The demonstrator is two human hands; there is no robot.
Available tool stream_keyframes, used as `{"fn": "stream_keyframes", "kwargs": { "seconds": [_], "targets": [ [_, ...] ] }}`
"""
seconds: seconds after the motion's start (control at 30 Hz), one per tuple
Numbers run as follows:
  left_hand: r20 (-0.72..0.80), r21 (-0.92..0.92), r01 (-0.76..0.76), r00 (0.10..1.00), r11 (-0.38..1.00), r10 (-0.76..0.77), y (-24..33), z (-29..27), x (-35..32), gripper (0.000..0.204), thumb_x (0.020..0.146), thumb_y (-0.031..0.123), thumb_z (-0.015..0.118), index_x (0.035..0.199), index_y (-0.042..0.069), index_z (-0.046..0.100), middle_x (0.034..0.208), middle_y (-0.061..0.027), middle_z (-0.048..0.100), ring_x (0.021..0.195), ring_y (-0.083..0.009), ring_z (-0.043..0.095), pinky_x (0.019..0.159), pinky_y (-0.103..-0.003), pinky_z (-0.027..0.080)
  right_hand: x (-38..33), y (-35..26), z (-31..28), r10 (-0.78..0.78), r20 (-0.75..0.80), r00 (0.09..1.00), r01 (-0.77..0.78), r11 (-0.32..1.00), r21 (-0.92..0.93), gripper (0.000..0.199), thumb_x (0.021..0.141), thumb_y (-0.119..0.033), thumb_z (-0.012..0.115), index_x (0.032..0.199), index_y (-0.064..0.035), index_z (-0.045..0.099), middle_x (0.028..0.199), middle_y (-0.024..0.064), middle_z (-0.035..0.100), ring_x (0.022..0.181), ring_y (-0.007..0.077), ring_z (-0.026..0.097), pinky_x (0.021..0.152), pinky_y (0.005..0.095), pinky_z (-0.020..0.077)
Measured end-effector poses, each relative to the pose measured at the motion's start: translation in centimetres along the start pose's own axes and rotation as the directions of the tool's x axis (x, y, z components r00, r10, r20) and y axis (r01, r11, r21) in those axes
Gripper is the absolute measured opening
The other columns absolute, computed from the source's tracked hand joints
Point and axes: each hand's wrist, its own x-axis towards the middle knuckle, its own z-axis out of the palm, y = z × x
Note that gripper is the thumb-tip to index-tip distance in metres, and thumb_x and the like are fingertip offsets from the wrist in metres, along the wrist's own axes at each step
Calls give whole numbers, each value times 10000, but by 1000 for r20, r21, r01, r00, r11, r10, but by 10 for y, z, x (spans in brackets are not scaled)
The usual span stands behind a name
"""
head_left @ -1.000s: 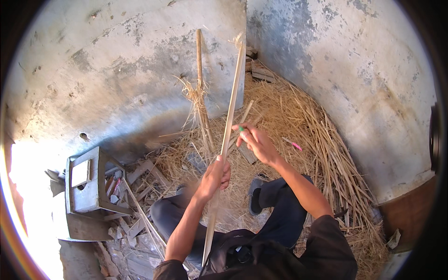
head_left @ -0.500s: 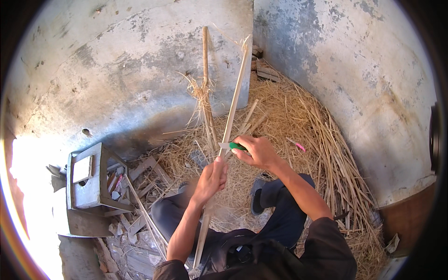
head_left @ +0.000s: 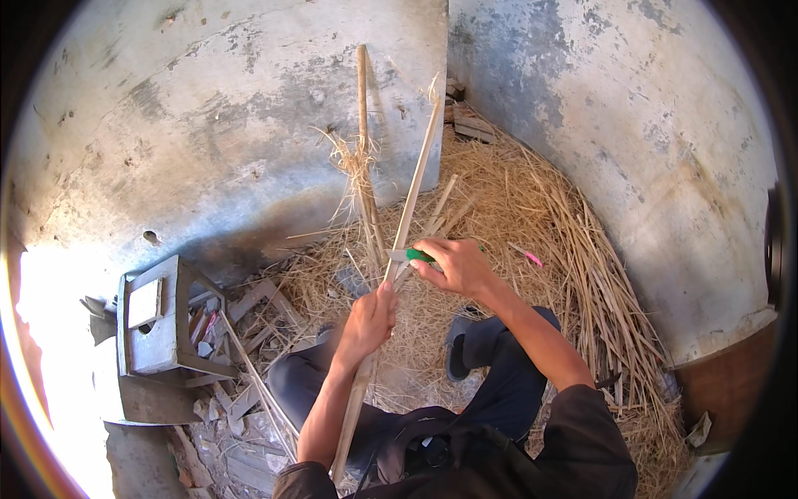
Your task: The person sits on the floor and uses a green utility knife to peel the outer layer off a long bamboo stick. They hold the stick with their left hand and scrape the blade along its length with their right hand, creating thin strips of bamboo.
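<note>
A long pale strip, which looks like split bamboo or wood (head_left: 416,179), slants from my lap up toward the wall, with frayed curls at its far end. My left hand (head_left: 367,323) is closed round it near the middle. Just beyond that grip, my right hand (head_left: 453,264) holds a green-handled knife (head_left: 420,255), its blade laid across the strip. Beyond the hands, a round stick (head_left: 362,96) rises in front of the wall with a tuft of shavings (head_left: 357,166) around it.
Straw-like shavings (head_left: 490,187) cover the floor, with a heap of thin strips (head_left: 603,308) along the right wall. A pink knife (head_left: 525,254) lies on the shavings. At left a wooden box-like stool (head_left: 170,349) stands beside scraps (head_left: 243,407). Plastered walls (head_left: 249,125) curve around.
The strip has slid toward me, its frayed far end now lower in view. My left hand has drawn back slightly with it, while my right hand and the knife stay nearly in place.
</note>
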Motion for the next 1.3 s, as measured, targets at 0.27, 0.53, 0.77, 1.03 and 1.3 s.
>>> {"fn": "stream_keyframes", "kwargs": {
  "seconds": [0.27, 0.53, 0.77, 1.03, 1.3],
  "targets": [
    [-10, 194, -200, 979, 960, 206, -5, -2, 1, 402, 1159, 245, 387, 889, -8, 545, 623, -120, 512, 522, -278, 558, 548, -408, 467, 0, 10, 0, 7, 17, 1000, -7, 1000, 3, 335, 1004, -387, 680, 1124, -79, 730, 994, 102, 778, 718, 304, 751, 626, 397, 602],
    [-1, 229, -148, 988, 962, 152, -13, 7, -13, 487, 1158, 357, 420, 856, 5, 570, 614, -93, 532, 529, -229, 545, 550, -381, 456, 12, 89, -12, 440, -3, 898, -438, 895, 88, 425, 1106, -474, 513, 1156, -107, 722, 717, -13, 616, 478, 97, 447, 449, 336, 408],
    [133, -76, 14, 991, 997, -4, -20, 0, -9, 503, 1174, 478, 334, 923, 78, 506, 625, 47, 364, 508, -71, 372, 474, -260, 350, -2, 89, -20, 435, -220, 873, -389, 894, 225, 479, 1098, -508, 493, 1139, -92, 728, 660, 4, 603, 507, 115, 489, 474, 321, 397],
    [143, -263, 71, 989, 962, -34, -10, -4, -3, 565, 1163, 538, 305, 827, 109, 452, 650, 34, 347, 511, -73, 322, 472, -260, 321, -1, 8, 12, 43, 26, 999, -47, 979, 200, 335, 1030, -365, 607, 1105, -52, 701, 881, 114, 734, 660, 271, 707, 599, 396, 561],
    [187, -274, 42, 982, 961, 11, -10, -4, -5, 559, 1173, 526, 272, 781, 136, 357, 635, 42, 321, 496, -68, 327, 456, -259, 300, 0, 0, 11, 49, -2, 999, -48, 983, 177, 295, 983, -338, 660, 1057, -60, 721, 901, 129, 752, 721, 316, 737, 637, 409, 578]
  ]
}}
